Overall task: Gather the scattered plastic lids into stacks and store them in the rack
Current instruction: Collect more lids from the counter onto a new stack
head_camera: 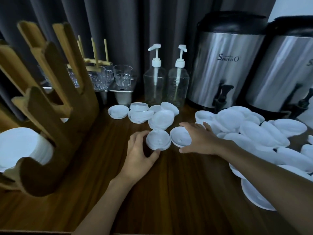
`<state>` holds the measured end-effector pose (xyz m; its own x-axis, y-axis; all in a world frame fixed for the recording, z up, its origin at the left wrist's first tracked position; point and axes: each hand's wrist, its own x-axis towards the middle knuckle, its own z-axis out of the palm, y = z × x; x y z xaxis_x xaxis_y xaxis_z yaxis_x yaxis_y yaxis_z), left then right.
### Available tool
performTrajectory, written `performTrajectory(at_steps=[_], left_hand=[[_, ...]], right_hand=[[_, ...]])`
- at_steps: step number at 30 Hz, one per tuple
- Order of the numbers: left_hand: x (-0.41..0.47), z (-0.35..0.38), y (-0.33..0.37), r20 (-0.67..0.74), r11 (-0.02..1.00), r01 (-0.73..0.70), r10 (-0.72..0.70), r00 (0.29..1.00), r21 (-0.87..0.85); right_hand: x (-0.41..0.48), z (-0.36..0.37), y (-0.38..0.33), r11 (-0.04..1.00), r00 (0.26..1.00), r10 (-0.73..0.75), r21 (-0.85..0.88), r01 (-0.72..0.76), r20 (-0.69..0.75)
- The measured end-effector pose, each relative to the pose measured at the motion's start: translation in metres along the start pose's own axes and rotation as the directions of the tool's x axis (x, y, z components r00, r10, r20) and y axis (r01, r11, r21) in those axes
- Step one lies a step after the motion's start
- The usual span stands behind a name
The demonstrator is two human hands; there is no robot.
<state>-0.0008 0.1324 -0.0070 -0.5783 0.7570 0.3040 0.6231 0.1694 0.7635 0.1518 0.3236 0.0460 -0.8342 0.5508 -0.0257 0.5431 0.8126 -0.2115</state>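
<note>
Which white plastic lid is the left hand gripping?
The white plastic lid at the centre cluster's near edge, held between thumb and fingers of the left hand.
</note>
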Motion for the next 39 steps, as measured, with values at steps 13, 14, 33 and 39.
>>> performTrajectory(at_steps=[13, 14, 33, 39], left_hand=[[-0.001, 0.000, 0.001, 0.022, 1.000, 0.009, -0.009, 1.000, 0.010], [-0.001, 0.000, 0.001, 0.022, 1.000, 0.009, -0.009, 1.000, 0.011], [-0.009, -0.007, 0.008, -0.203, 0.995, 0.051, -0.067, 0.977, -0.082], [-0.009, -0.019, -0.008, -0.270, 0.985, 0.137, -0.160, 0.949, -0.105]], right_hand=[[0.007, 0.008, -0.001, 0.994, 0.994, 0.091, 0.073, -0.086, -0.059], [0.007, 0.006, -0.002, 0.990, 0.993, 0.100, 0.103, -0.093, -0.067], [-0.003, 0.035, -0.083, 0.611, 0.992, 0.004, 0.786, 0.095, -0.123], [0.004, 0.074, -0.072, 0.856, 0.927, 0.161, 0.515, 0.039, -0.338]])
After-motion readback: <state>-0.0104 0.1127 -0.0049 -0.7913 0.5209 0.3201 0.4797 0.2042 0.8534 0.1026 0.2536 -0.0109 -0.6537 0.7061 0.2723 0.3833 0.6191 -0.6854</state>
